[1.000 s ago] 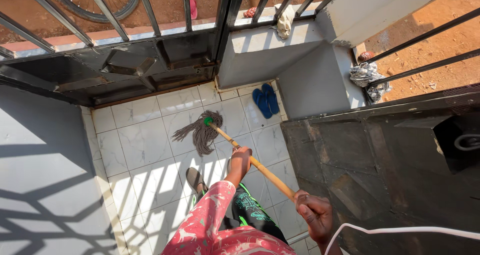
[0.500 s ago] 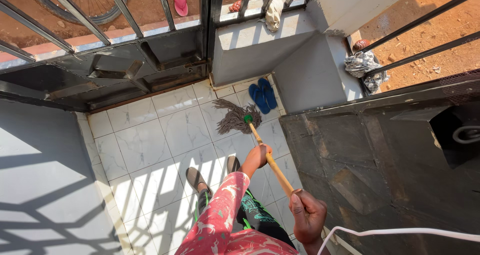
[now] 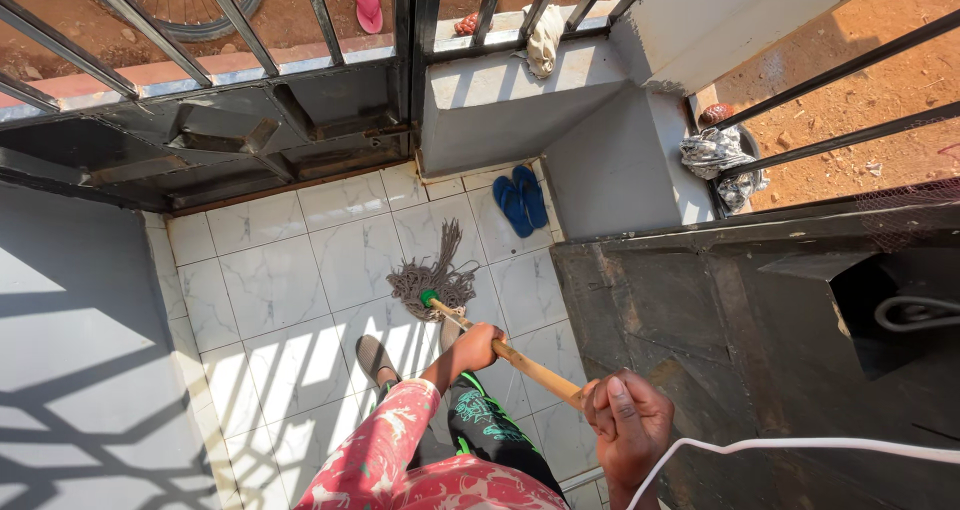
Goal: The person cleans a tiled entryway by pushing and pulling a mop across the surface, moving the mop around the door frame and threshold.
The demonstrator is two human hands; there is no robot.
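Both hands are wrapped around the wooden handle (image 3: 510, 355) of a mop. The left hand (image 3: 476, 347) grips it lower down, fingers curled tight round the stick, with a red patterned sleeve (image 3: 385, 450) running back from the wrist. The right hand (image 3: 628, 422) clasps the top end, near the camera, fingers folded over the wood. The handle slants from the right hand down and to the left to a green collar (image 3: 430, 297), where the grey string mop head (image 3: 435, 275) lies spread on the white marble-look floor tiles (image 3: 280, 280), in the middle of the floor. Just beside the mop head, on the near side, two feet in dark sandals (image 3: 377, 357) stand on the tiles. Farther off, a pair of blue flip-flops (image 3: 521, 199) lies against the grey concrete step (image 3: 520, 105). A black metal gate (image 3: 250, 120) closes the far side, and a white cord (image 3: 800, 445) crosses the near right corner.
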